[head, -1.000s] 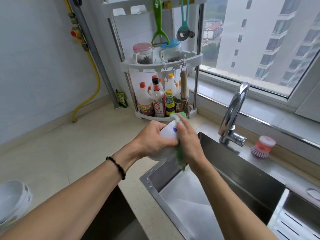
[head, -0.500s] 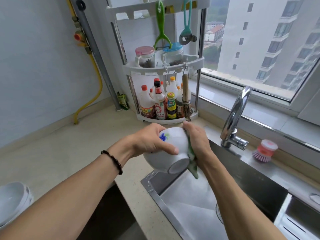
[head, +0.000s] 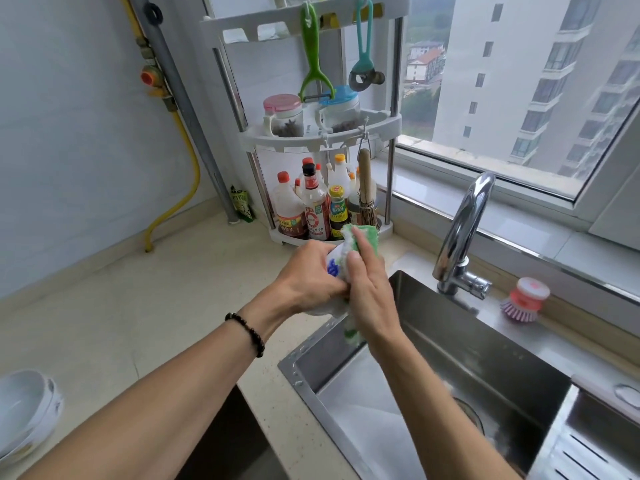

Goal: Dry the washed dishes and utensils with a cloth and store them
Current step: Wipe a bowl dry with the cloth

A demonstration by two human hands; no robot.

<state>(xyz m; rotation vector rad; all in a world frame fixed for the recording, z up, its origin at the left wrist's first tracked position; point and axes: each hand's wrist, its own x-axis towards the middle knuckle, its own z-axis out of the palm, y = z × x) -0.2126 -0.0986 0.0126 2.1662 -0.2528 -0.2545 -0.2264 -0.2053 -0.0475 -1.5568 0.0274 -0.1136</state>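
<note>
My left hand [head: 308,284] grips a white bowl with a blue pattern [head: 333,268] above the counter at the sink's left corner. Most of the bowl is hidden behind both hands. My right hand [head: 369,289] presses a green and white cloth [head: 365,233] against the bowl, fingers fairly straight over the cloth. A strip of the cloth hangs below my right wrist. Stacked white bowls [head: 24,410] sit at the lower left edge of the counter.
A steel sink [head: 433,382] lies below my right arm, its tap [head: 462,233] at the back. A corner rack [head: 325,133] holds sauce bottles, jars and hanging tools. A pink dish brush [head: 524,299] stands by the window ledge. A yellow hose runs down the left wall.
The bowl has turned in my left hand, so its base no longer shows. My right hand and the cloth have moved up over the bowl's near side.
</note>
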